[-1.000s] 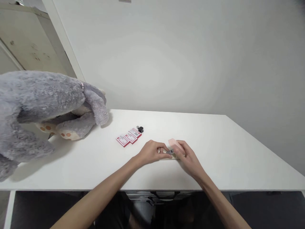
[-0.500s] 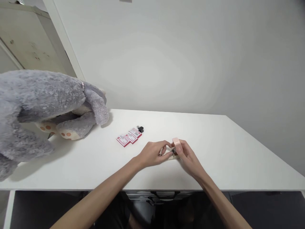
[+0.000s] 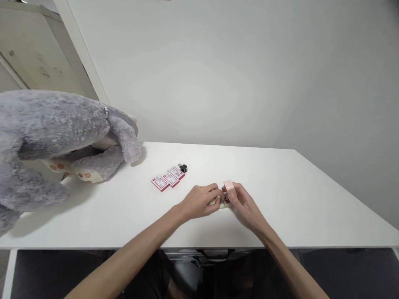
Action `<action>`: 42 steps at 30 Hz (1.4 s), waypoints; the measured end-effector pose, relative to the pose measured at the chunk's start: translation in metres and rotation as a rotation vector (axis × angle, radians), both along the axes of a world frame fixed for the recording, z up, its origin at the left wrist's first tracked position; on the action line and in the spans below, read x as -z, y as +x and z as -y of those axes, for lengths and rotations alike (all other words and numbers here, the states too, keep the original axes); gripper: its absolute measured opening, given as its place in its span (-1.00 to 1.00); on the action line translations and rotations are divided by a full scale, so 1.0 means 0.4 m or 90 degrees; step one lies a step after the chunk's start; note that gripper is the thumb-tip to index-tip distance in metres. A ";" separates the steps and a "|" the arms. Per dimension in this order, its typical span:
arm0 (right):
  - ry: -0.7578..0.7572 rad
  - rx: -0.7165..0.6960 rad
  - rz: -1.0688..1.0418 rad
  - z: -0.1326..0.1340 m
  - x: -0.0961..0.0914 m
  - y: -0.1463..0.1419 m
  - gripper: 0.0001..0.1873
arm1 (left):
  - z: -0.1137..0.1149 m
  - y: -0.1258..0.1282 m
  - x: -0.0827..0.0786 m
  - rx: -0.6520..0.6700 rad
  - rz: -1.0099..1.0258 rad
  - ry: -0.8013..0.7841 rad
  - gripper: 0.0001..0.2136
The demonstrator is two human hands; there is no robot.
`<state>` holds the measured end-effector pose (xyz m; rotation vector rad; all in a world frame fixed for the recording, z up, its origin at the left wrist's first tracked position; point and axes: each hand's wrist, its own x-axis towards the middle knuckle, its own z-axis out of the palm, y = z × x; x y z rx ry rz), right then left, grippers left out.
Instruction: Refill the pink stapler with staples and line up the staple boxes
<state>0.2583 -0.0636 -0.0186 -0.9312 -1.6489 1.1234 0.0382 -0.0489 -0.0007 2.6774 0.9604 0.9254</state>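
Note:
My two hands meet near the front middle of the white table (image 3: 280,199). My right hand (image 3: 245,204) grips a small pink box (image 3: 228,186), held upright. My left hand (image 3: 199,201) has its fingers curled and pinched against the box's left side, on a small dark part I cannot make out. A thin pale piece (image 3: 226,205) lies on the table beneath the hands.
Three small red-and-white boxes (image 3: 167,180) lie in a row to the upper left of my hands, with a small black object (image 3: 183,167) at their far end. A large grey plush toy (image 3: 59,137) fills the table's left side. A wall stands behind the table.
The pink box, lying tilted a second ago, now stands upright in my right hand. My left fingers have moved in against it and a small grey piece is no longer visible.

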 end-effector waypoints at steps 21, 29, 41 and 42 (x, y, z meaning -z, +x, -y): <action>0.005 0.001 0.031 0.001 -0.003 0.001 -0.58 | -0.005 0.012 -0.037 -0.081 0.421 -0.420 -0.91; -0.013 0.021 0.042 -0.002 0.011 0.001 -0.54 | -0.066 -0.027 -0.037 -0.038 0.897 -0.741 -0.87; -0.016 0.070 0.085 0.010 -0.010 -0.011 -0.50 | -0.082 -0.052 -0.021 0.031 0.964 -0.837 -0.79; -0.017 0.076 0.091 0.012 -0.012 -0.012 -0.50 | -0.082 -0.053 -0.021 0.033 0.968 -0.836 -0.79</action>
